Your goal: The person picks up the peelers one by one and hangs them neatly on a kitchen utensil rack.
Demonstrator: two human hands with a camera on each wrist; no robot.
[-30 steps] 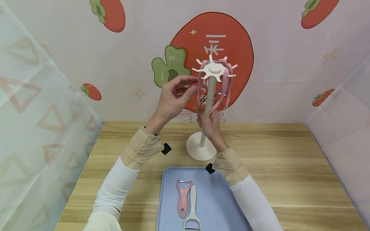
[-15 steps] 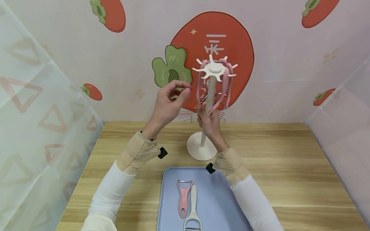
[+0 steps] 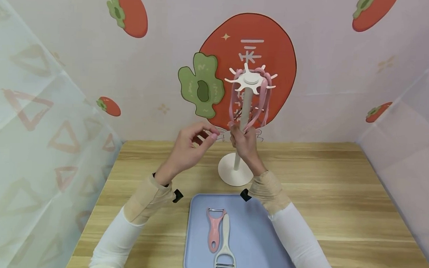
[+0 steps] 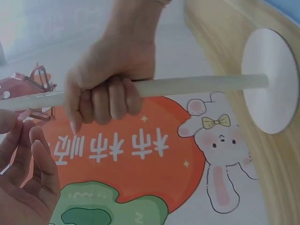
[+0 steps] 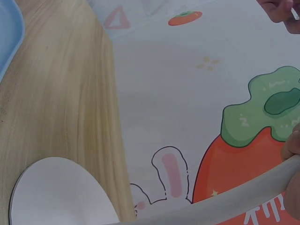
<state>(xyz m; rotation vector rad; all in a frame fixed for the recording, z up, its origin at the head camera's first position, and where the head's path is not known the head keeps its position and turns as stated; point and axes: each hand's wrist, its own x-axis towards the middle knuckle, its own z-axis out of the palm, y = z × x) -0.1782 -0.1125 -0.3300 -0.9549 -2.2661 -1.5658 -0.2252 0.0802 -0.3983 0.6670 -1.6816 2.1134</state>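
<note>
A white stand (image 3: 246,105) with a round base (image 3: 235,176) and a crown of hooks rises from the back of the table. Pink peelers (image 3: 263,98) hang from its hooks, their metal blades at the lower end; the left wrist view shows part of them. My right hand (image 3: 244,145) grips the pole below the peelers, fingers wrapped round it in the left wrist view. My left hand (image 3: 190,147) is in the air left of the pole, fingers loosely bent, thumb near the index finger, holding nothing.
On the blue tray (image 3: 268,230) nearer to me lie a pink peeler (image 3: 214,230) and a white peeler (image 3: 225,239), side by side. A wall (image 3: 160,69) printed with persimmons closes off the back of the wooden table (image 3: 323,173).
My left hand has come away from the hanging peelers, moving left and down. My right hand keeps its grip on the pole, and the tray's peelers stay put.
</note>
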